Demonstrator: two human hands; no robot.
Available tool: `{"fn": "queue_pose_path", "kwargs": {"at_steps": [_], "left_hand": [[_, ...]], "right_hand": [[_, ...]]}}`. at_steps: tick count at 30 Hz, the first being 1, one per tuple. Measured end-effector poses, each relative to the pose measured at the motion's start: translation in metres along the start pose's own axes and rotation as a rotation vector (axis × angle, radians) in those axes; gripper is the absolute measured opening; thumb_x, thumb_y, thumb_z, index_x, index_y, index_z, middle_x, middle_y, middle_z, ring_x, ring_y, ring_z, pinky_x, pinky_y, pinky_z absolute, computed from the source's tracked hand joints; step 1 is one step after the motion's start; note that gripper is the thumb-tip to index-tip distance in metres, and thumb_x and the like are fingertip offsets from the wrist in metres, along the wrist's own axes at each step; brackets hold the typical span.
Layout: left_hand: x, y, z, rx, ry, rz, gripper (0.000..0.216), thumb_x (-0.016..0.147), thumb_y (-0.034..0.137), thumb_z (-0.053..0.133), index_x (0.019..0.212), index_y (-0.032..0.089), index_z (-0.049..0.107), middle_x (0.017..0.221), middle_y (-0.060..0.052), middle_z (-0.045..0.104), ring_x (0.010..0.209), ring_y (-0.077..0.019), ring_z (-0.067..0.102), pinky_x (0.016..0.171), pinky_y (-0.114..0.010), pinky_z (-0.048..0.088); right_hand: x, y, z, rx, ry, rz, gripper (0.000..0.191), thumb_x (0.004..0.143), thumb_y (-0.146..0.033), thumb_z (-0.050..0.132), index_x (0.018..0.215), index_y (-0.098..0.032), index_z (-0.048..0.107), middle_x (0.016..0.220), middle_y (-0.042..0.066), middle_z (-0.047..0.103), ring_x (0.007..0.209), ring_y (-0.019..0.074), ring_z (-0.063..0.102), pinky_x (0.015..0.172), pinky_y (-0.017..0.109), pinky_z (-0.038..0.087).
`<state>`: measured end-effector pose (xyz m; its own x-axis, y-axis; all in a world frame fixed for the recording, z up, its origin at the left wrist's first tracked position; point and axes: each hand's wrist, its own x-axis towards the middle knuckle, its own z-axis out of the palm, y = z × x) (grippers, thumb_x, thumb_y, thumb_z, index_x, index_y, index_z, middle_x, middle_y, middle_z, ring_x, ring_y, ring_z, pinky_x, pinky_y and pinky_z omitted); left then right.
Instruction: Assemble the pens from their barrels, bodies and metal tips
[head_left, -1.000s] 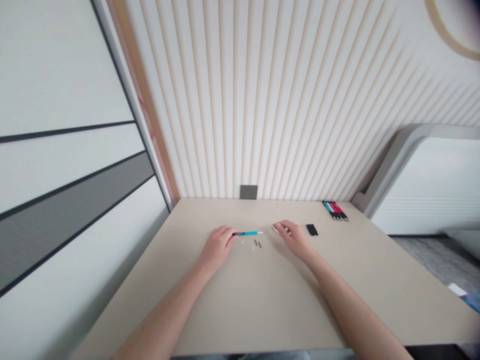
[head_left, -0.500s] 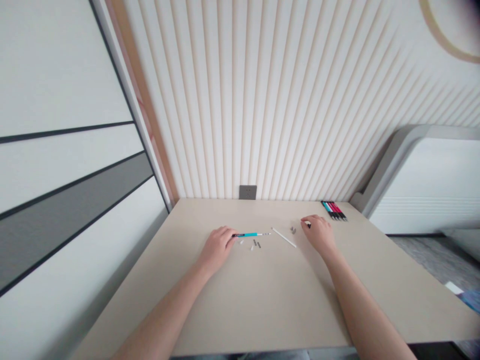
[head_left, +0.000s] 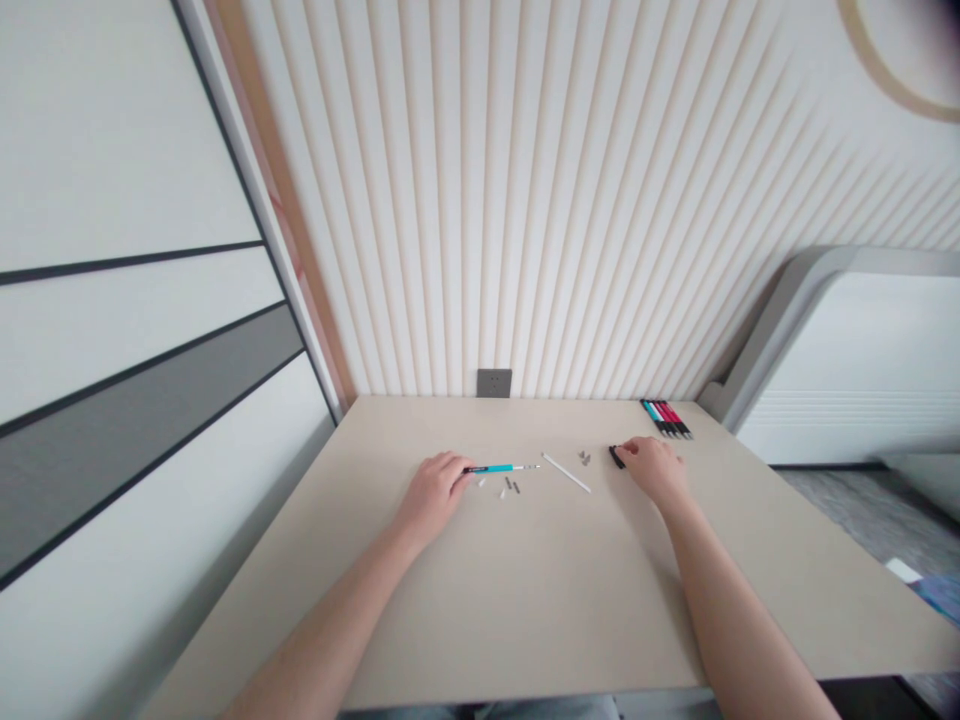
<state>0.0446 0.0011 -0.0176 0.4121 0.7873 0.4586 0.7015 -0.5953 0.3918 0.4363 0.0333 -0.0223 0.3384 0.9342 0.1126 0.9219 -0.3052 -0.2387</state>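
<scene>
My left hand [head_left: 439, 492] is closed on the dark end of a slim teal-and-black pen [head_left: 495, 468], which lies level and points right, its thin pale tip section bare. Close by on the tabletop are small white pieces [head_left: 502, 493] and short grey pieces [head_left: 516, 488]. A thin white stick [head_left: 568, 474] rests at a slant between the hands. My right hand [head_left: 654, 468] has its fingers bent and pinched at small black parts [head_left: 616, 456]; the fingertips partly hide them. Just left of these sit several small grey pieces [head_left: 584, 458].
A row of black-ended pens [head_left: 666, 419] in teal, white and red lies at the table's back right. Behind the beige table [head_left: 517, 590] stands a ribbed wall with a dark socket [head_left: 494, 383]. A white cabinet [head_left: 112, 340] borders the left side, a headboard [head_left: 840, 360] the right.
My right hand has shifted a little to the right, so more of the black parts shows beside its fingertips. My left hand and the teal pen have stayed in place.
</scene>
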Motion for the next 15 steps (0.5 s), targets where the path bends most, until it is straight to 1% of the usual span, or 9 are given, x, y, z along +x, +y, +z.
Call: {"fn": "queue_pose_path", "kwargs": {"at_steps": [3,8,11,13,15], "left_hand": [[0.0,0.0,0.0,-0.001,0.005,-0.005,0.012,0.094,0.02,0.053,0.1,0.022,0.063,0.098,-0.004,0.067,0.095,-0.0212,0.061,0.083,-0.036,0.045],[0.001,0.001,-0.001,0.005,0.001,-0.007,0.011,0.094,0.02,0.054,0.099,0.022,0.063,0.097,-0.004,0.067,0.093,-0.0211,0.061,0.083,-0.036,0.046],[0.001,0.001,-0.001,0.004,0.008,-0.006,0.011,0.094,0.021,0.054,0.099,0.022,0.064,0.097,-0.004,0.068,0.092,-0.0209,0.062,0.082,-0.035,0.046],[0.001,0.0,-0.001,-0.002,0.008,-0.001,0.011,0.093,0.021,0.055,0.099,0.022,0.064,0.096,-0.004,0.068,0.092,-0.0206,0.062,0.081,-0.034,0.046],[0.001,0.0,0.0,-0.009,0.002,0.008,0.011,0.093,0.02,0.055,0.099,0.022,0.064,0.096,-0.004,0.068,0.092,-0.0202,0.062,0.082,-0.034,0.046]], "right_hand": [[-0.004,-0.01,0.003,-0.04,0.0,-0.057,0.028,0.085,-0.037,0.052,0.09,-0.022,0.075,0.102,0.013,0.069,0.102,0.032,0.059,0.083,0.046,0.04],[-0.011,-0.022,0.004,-0.074,-0.029,-0.136,0.026,0.087,-0.035,0.053,0.094,-0.024,0.075,0.105,0.012,0.067,0.106,0.0315,0.057,0.086,0.047,0.037],[-0.012,-0.026,0.006,-0.076,-0.034,-0.162,0.028,0.089,-0.034,0.05,0.102,-0.025,0.073,0.108,0.012,0.067,0.107,0.0308,0.058,0.087,0.046,0.037],[-0.013,-0.027,0.007,-0.084,-0.029,-0.153,0.03,0.089,-0.031,0.05,0.11,-0.024,0.07,0.109,0.012,0.067,0.106,0.0302,0.059,0.086,0.045,0.038],[-0.013,-0.028,0.008,-0.106,-0.026,-0.14,0.032,0.089,-0.03,0.05,0.114,-0.024,0.068,0.109,0.013,0.068,0.105,0.0302,0.06,0.085,0.044,0.039]]}}
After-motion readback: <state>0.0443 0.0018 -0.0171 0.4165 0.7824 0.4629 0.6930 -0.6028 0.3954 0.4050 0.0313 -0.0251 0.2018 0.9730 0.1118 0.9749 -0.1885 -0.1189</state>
